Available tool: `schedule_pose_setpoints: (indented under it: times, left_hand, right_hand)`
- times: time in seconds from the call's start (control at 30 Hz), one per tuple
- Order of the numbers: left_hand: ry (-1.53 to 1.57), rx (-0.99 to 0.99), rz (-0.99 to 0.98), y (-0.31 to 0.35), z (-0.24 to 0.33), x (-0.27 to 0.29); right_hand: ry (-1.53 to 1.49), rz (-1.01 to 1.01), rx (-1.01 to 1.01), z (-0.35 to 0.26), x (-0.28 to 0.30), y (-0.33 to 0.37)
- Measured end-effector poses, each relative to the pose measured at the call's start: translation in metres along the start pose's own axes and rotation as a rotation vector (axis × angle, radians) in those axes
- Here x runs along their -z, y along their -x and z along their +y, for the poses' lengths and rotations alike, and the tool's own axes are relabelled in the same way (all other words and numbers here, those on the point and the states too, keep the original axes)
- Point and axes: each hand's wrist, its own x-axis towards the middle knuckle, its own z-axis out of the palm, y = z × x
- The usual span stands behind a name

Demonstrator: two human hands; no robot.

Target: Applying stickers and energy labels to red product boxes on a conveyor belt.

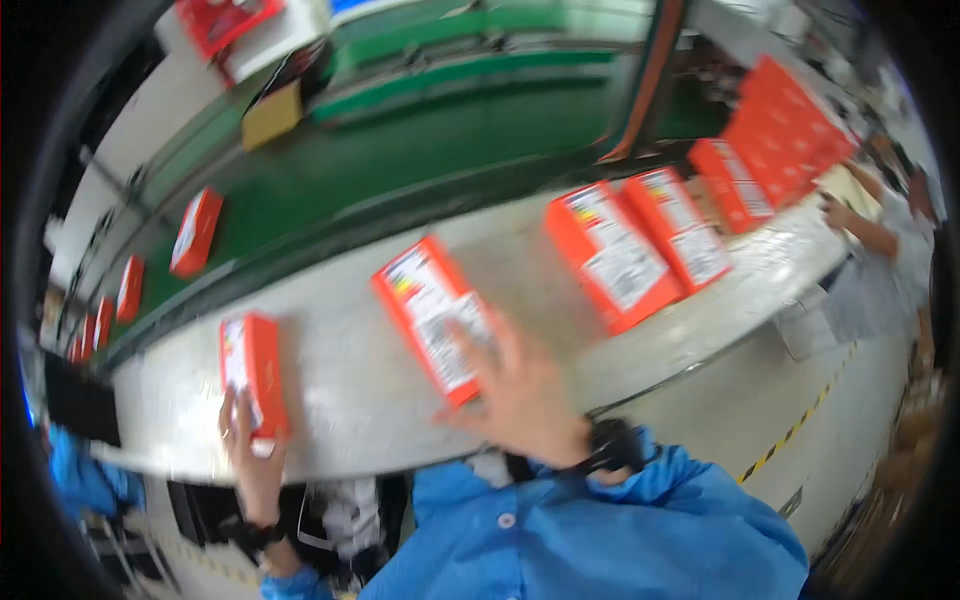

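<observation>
My left hand (255, 455) is closed round the near end of a slim orange-red box (264, 365) with a white label, on the pale worktop (335, 400). To its right lies another orange-red carton (415, 295), set at a slant, a white printed label on its top. Over the near part of that carton my right hand (520, 390) reaches with fingers spread, slightly smeared by motion; its palm and thumb are toward me. Further right, two labelled orange-red boxes, a wider one (612, 260) and a narrower one (682, 230), lie side by side.
Behind the worktop runs a green conveyor belt (440, 150) carrying several orange-red boxes at the left. A metal post (645, 80) stands at its edge. On the right, another box (735, 185) lies beside a big red sheet or bag (785, 130), near a co-worker's hand (860, 225).
</observation>
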Motion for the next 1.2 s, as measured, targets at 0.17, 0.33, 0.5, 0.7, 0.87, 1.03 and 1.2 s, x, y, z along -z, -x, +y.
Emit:
schedule_pose_setpoints:
  times: [0.17, 0.33, 0.5, 0.7, 0.87, 1.03, 1.2]
  left_hand:
    - [-0.294, 0.123, -0.016, 0.019, 0.009, 0.014]
    - [-0.237, -0.002, 0.280, -0.007, 0.068, 0.010]
    - [0.464, -0.049, 0.093, -0.025, 0.162, -0.037]
    - [1.216, 0.268, -0.409, -0.055, 0.207, -0.040]
    - [1.358, 0.429, -0.386, -0.053, 0.203, -0.033]
    - [1.229, 0.394, -0.448, -0.048, 0.194, -0.035]
    - [1.264, 0.400, -0.422, -0.046, 0.198, -0.034]
  right_hand:
    - [-0.529, 0.003, -0.159, 0.035, -0.009, -0.023]
    - [-1.064, -0.142, -0.339, 0.037, -0.013, -0.029]
    - [-1.185, -0.258, -0.327, 0.012, -0.003, -0.011]
    - [-1.225, -0.301, -0.191, 0.010, 0.020, -0.024]
    - [-1.460, -0.404, -0.321, 0.018, 0.027, -0.037]
    - [-1.343, -0.447, -0.312, 0.028, 0.025, -0.036]
    - [-1.340, -0.517, -0.286, 0.034, 0.026, -0.037]
